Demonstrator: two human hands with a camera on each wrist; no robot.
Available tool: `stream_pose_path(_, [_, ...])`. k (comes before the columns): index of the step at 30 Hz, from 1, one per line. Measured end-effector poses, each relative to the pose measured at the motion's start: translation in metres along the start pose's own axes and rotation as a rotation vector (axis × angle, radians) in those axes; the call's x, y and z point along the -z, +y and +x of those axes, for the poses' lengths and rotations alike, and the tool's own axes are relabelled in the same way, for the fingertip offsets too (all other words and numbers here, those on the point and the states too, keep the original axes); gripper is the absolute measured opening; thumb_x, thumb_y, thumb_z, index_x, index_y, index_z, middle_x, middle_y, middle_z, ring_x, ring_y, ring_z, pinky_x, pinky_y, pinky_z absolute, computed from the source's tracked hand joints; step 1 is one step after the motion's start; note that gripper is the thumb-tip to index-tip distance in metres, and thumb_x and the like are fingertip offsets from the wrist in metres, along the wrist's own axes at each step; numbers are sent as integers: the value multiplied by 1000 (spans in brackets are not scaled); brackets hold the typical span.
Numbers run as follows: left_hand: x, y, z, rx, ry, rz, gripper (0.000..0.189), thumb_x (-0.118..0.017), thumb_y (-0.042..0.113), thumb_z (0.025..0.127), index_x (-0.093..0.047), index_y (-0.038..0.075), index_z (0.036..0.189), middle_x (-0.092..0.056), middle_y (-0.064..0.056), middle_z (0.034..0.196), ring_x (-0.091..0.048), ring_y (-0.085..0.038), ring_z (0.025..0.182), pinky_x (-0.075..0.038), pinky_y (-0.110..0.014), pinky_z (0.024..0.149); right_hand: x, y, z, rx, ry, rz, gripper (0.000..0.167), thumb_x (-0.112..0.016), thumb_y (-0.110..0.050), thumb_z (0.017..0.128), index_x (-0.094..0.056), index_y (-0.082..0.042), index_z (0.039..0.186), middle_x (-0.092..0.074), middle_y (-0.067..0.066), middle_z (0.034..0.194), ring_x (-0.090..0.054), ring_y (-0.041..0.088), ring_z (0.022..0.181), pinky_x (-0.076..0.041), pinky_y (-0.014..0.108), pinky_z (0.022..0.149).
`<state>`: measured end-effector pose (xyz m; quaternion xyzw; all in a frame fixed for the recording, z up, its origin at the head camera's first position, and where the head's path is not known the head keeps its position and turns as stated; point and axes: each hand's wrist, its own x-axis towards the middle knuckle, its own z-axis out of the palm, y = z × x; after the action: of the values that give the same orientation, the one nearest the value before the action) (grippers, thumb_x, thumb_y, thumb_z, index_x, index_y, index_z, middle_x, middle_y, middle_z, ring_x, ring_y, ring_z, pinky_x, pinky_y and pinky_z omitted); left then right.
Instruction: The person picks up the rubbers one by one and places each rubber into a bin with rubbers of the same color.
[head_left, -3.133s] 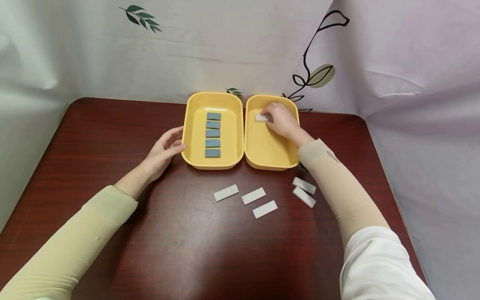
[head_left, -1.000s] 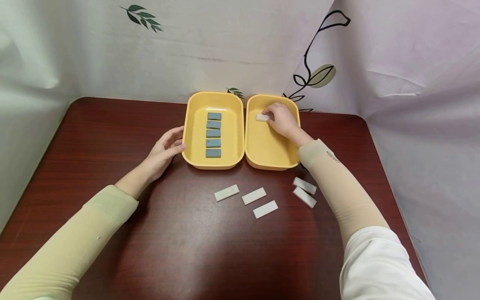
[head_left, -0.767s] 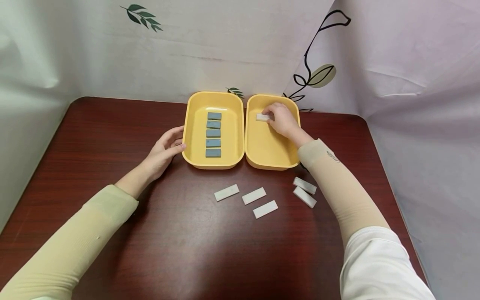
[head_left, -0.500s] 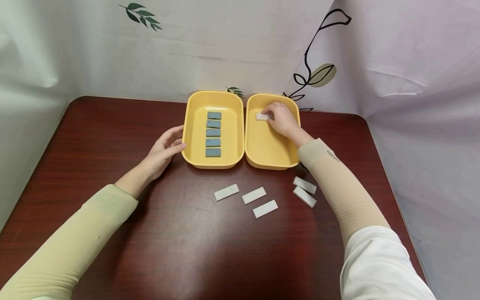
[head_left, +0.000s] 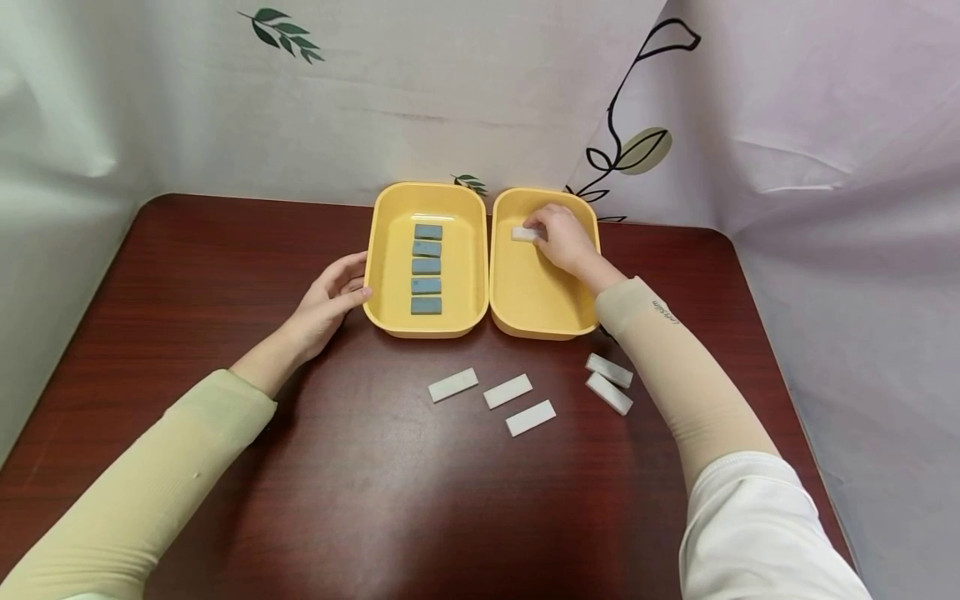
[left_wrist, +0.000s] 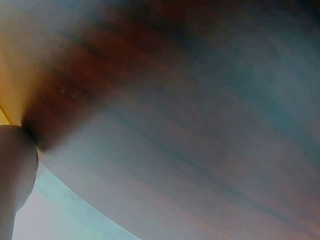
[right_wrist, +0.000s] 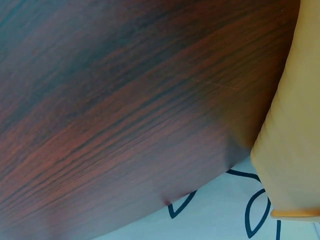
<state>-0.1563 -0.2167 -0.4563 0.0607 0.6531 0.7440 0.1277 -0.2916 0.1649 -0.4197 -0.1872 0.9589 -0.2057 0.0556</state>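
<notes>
Two yellow plastic trays stand side by side in the head view. My left hand (head_left: 330, 300) rests against the left tray (head_left: 427, 329), thumb tip at its left wall, fingers relaxed along the outside. In that tray several blue-grey rectangular blocks (head_left: 427, 267) lie in a column. Inside the right tray (head_left: 540, 321), my right hand (head_left: 561, 237) pinches the right end of a small white rectangular block (head_left: 522, 234) near the back. The fingertips hide part of that block. The left wrist view catches a finger (left_wrist: 17, 165) beside yellow plastic; the right wrist view shows no hand.
In front of the trays, several white blocks lie loose on the dark red wooden table (head_left: 337, 483): a white block (head_left: 453, 385) left of centre, others around it, and two touching white blocks (head_left: 608, 393) by the right forearm. A patterned white curtain (head_left: 480, 92) hangs behind.
</notes>
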Motion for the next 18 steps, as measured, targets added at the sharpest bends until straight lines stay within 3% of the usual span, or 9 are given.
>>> stream_pose_path(18, [1,0,0,11,0,2,58,-56,2,108,-37,8,162,-51,3,146,-54,-11,130,-47,-16,105,4,-1,-1,4,15,20,30,-67,-1,99,-68,5,129,-65,24,133,-56,39,130,-38,47,120])
